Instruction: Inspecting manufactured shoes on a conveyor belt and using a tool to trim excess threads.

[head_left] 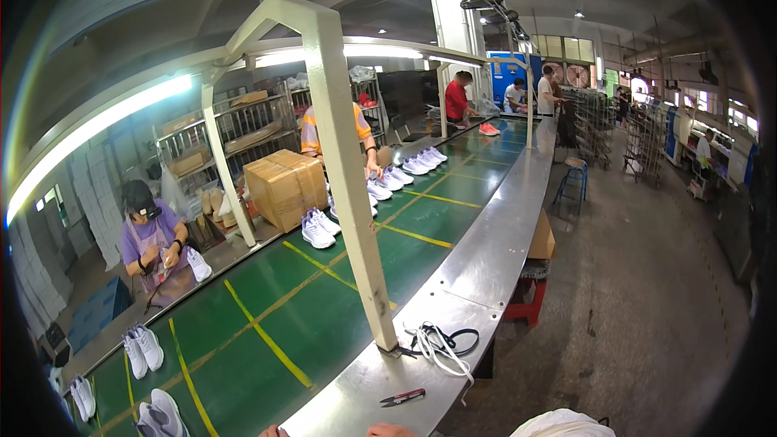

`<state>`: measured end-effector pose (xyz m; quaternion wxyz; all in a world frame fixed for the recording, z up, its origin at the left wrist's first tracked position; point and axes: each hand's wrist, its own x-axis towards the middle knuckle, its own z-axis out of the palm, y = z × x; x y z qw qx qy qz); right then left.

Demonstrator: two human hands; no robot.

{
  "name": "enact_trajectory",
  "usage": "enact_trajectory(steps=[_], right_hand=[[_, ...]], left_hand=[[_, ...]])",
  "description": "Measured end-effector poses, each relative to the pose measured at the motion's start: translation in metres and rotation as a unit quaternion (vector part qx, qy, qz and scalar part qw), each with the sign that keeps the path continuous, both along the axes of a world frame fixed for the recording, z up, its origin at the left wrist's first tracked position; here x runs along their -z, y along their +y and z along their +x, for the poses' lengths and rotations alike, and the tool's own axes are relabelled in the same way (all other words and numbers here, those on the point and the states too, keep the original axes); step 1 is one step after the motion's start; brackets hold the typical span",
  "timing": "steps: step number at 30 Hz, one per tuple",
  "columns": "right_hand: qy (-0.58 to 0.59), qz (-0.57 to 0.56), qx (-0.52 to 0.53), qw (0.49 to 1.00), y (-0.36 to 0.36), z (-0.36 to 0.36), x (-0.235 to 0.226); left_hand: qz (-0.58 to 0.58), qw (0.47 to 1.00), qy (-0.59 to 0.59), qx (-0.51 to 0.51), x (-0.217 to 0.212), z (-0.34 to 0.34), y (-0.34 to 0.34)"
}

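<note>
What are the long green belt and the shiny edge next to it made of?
The green belt looks like rubber or plastic sheeting: smooth, dull, with yellow lines painted across it. The shiny ledge beside it looks like bare sheet metal, probably steel: grey, and it mirrors the lights. The small snips lying on it have dark blades and reddish handles, likely plastic.

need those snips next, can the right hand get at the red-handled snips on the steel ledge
Probably yes: the red-handled snips lie in the open on the steel ledge, just ahead of the right hand at the bottom edge, nothing between.

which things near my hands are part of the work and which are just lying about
In use: thread snips, bundle of white laces, white shoes on the green belt.

Lying about: cardboard box, blue stool, red stool.
</note>
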<state>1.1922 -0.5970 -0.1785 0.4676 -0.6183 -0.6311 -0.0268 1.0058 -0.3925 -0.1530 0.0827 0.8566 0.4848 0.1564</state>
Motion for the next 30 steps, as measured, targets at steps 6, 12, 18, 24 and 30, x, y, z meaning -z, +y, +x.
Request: enact_trajectory(steps=[6,12,18,24,30], right_hand=[[0.027,-0.069,-0.014,0.997,0.01,0.004,0.012],[0.031,-0.163,0.04,0.985,0.003,0.012,0.009],[0.013,-0.157,-0.013,0.987,0.003,-0.006,-0.02],[-0.008,-0.15,-0.039,0.988,0.0,-0.002,-0.027],[-0.018,-0.16,-0.031,0.987,0.0,0.004,-0.032]], left_hand=[[0.086,0.992,-0.089,-0.013,0.031,-0.004,0.018],[0.118,0.989,-0.094,0.002,0.048,0.014,0.03],[0.063,0.997,-0.038,-0.017,0.036,0.004,0.021],[0.049,0.998,-0.023,-0.038,0.028,0.001,0.009],[0.042,0.998,-0.03,-0.037,0.021,0.008,0.007]])
